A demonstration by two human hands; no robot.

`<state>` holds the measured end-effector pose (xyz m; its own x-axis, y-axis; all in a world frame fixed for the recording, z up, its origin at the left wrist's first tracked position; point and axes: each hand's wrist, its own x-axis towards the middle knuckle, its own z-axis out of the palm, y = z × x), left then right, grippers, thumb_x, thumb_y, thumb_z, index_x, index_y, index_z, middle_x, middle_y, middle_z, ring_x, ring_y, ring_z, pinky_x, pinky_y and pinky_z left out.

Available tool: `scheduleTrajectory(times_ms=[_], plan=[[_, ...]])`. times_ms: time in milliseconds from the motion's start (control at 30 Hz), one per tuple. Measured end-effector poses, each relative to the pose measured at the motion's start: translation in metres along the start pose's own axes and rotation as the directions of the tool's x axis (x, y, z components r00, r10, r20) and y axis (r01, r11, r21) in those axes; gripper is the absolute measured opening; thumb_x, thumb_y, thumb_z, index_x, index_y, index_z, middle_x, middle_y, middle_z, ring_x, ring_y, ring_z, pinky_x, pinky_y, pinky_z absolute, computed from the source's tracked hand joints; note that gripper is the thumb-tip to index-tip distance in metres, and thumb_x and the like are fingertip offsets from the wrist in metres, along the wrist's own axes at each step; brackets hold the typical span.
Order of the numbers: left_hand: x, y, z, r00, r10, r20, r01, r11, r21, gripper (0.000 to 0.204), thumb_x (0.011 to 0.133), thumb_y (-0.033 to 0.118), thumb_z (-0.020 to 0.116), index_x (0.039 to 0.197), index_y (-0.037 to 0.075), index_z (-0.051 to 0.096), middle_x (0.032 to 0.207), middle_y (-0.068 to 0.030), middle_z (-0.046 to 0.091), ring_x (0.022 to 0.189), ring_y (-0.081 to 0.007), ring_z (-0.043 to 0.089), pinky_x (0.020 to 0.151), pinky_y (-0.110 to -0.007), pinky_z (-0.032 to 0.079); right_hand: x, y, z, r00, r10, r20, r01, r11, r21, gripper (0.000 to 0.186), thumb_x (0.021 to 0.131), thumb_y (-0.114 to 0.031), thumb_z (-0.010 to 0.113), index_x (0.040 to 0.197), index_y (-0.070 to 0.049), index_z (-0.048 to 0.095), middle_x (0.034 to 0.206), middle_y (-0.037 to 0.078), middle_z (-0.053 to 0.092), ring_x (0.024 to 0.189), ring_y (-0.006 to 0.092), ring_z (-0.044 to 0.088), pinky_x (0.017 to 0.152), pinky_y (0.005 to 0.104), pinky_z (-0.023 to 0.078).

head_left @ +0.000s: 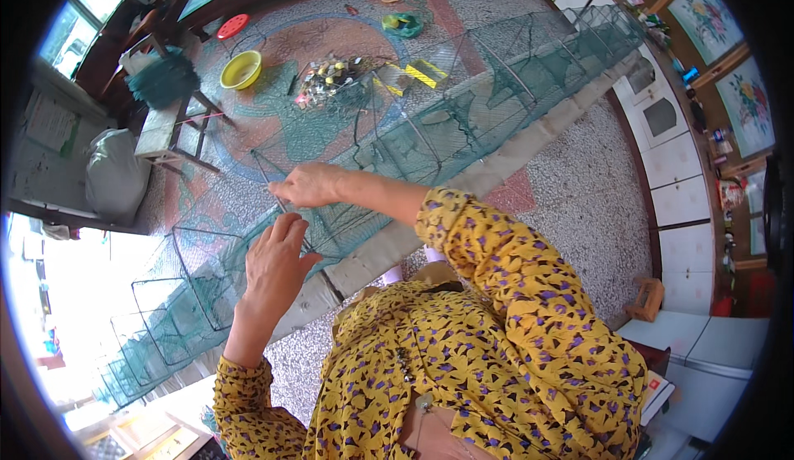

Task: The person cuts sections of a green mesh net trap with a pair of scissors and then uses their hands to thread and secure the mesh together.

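A long green mesh net (438,129) on thin rectangular metal frames stretches diagonally from lower left to upper right in front of me. My right hand (306,185) reaches across from the right, fingers pinched on a thin frame rod (260,164) of the net. Just below it, my left hand (277,261) is raised over the netting, its fingers loosely bent near the same rod and its thumb apart. I cannot make out anything held in it. A long grey strip (525,144) runs along the net's near edge.
A yellow basin (241,71), a pile of small items (331,79), a yellow mesh piece (426,73) and a red disc (232,26) lie beyond the net. A wooden stool (165,137) and white sack (116,179) stand left. Cabinets (670,183) line the right wall.
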<state>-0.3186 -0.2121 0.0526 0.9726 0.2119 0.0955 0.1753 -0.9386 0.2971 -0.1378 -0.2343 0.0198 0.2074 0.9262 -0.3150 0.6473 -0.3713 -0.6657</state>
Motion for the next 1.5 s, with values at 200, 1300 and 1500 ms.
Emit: scheduleTrajectory(times_ms=[200, 1300, 1500], plan=[[0.012, 0.001, -0.008, 0.993, 0.000, 0.120, -0.008, 0.998, 0.066, 0.051, 0.064, 0.028, 0.080, 0.103, 0.003, 0.058, 0.104, -0.0088, 0.054, 0.091, -0.0295, 0.058, 0.076, -0.040, 0.045, -0.023, 0.012, -0.022, 0.976, -0.176, 0.129, 0.209, 0.921, -0.329, 0.026, 0.083, -0.025, 0.048, 0.092, -0.010, 0.068, 0.101, 0.010, 0.066, 0.096, 0.0315, 0.061, 0.079, 0.0415, 0.048], [0.031, 0.046, -0.021, 0.984, 0.176, 0.005, -0.164, 0.923, -0.348, 0.036, 0.078, 0.012, 0.071, 0.111, 0.005, 0.061, 0.100, -0.0100, 0.063, 0.063, -0.0208, 0.059, 0.058, -0.031, 0.048, -0.308, -0.027, -0.077, 0.585, -0.736, -0.341, 0.454, -0.050, 0.889, 0.024, 0.091, -0.013, 0.055, 0.109, 0.003, 0.057, 0.116, 0.037, 0.053, 0.088, 0.0350, 0.058, 0.074, 0.0393, 0.049], [0.069, 0.105, -0.008, 0.960, 0.278, 0.017, -0.246, 0.876, -0.414, 0.030, 0.080, 0.010, 0.069, 0.109, 0.005, 0.062, 0.097, -0.0097, 0.063, 0.062, -0.0202, 0.058, 0.057, -0.030, 0.047, -0.372, -0.008, -0.062, 0.601, -0.611, -0.515, 0.386, -0.342, 0.856, 0.027, 0.083, -0.008, 0.060, 0.107, 0.002, 0.054, 0.117, 0.041, 0.049, 0.064, 0.0247, 0.060, 0.051, 0.0307, 0.052]])
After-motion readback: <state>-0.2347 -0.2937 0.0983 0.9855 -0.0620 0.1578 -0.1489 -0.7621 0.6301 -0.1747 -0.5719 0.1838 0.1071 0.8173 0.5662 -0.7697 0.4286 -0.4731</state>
